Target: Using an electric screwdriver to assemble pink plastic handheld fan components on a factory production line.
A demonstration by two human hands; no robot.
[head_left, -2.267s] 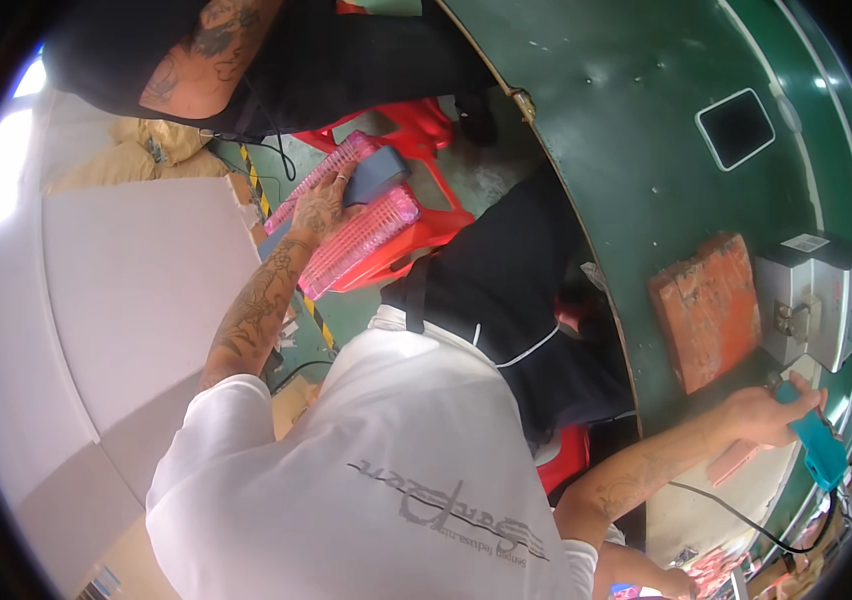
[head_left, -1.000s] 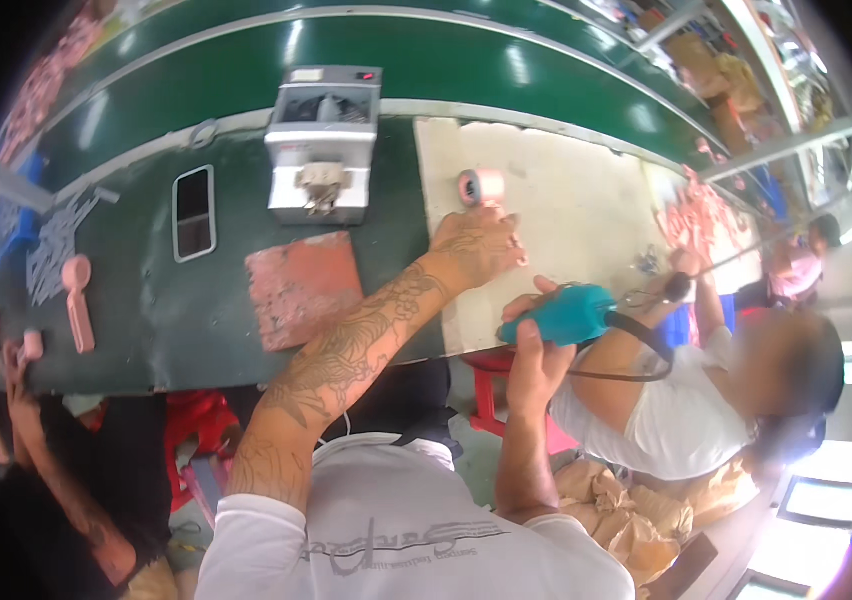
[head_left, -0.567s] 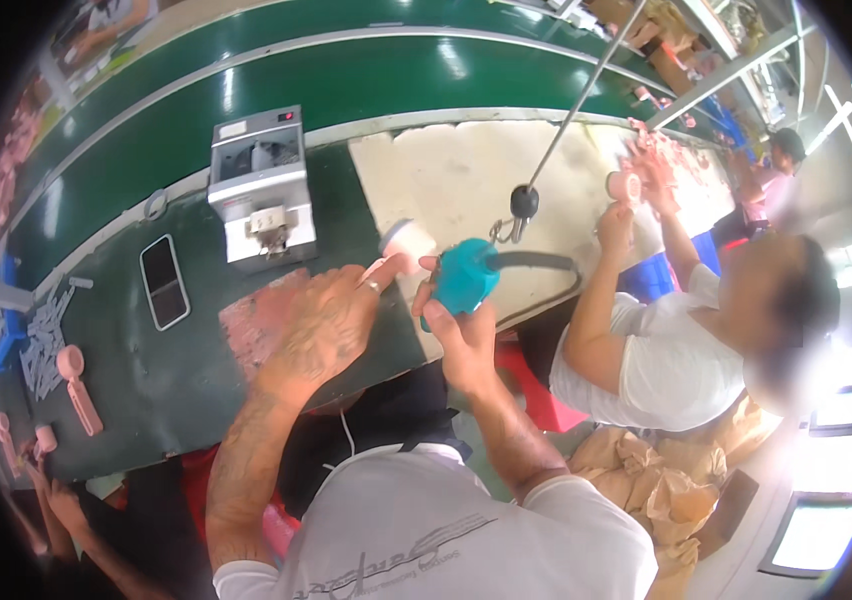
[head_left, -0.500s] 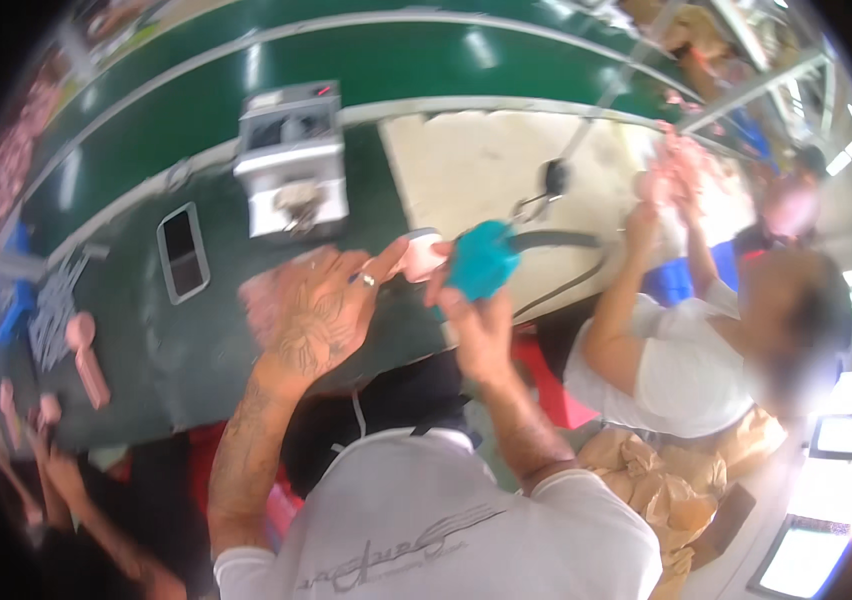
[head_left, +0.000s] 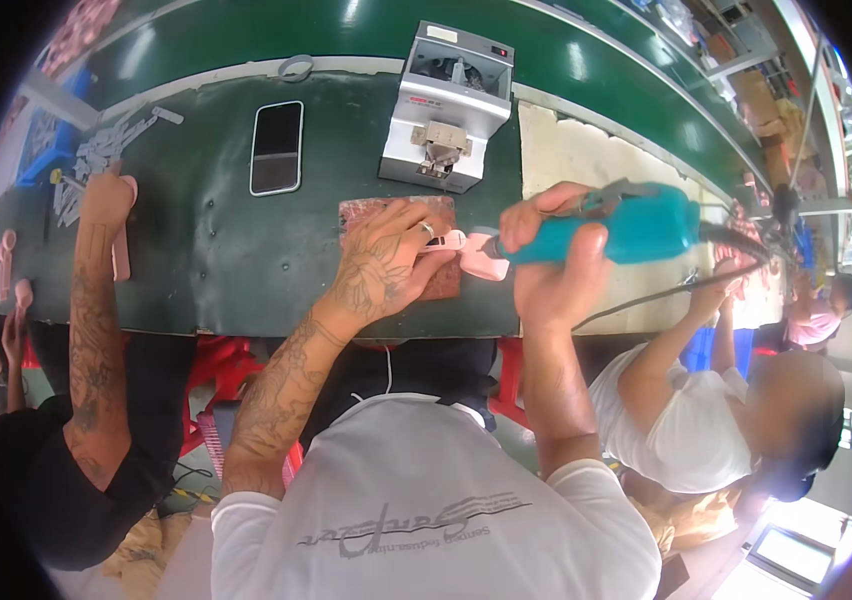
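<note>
My left hand [head_left: 381, 262] is closed on a pink plastic part [head_left: 484, 260] with a rounded head and a narrow handle. Its fingers press the handle down over a reddish mat [head_left: 440, 286] on the green-topped bench. A teal electric screwdriver [head_left: 641, 225] lies almost level in my right hand [head_left: 558, 275], fingers and thumb wrapped round its front. The tool's tip points left and meets the pink part's head; the exact contact spot is too small to make out. A dark cord runs from the tool's rear.
Beyond my hands stands a grey screw feeder [head_left: 446, 110], with a phone [head_left: 277, 148] to its left. A co-worker's hand [head_left: 106, 195] is by a heap of grey strips [head_left: 96, 150] and pink parts. Another co-worker [head_left: 686, 415] sits at the right.
My view has shifted, so bench items appear farther right. The screwdriver, earlier seen nearly end-on, now lies sideways with its tip at the pink part. A co-worker's arm has reached in at the left.
</note>
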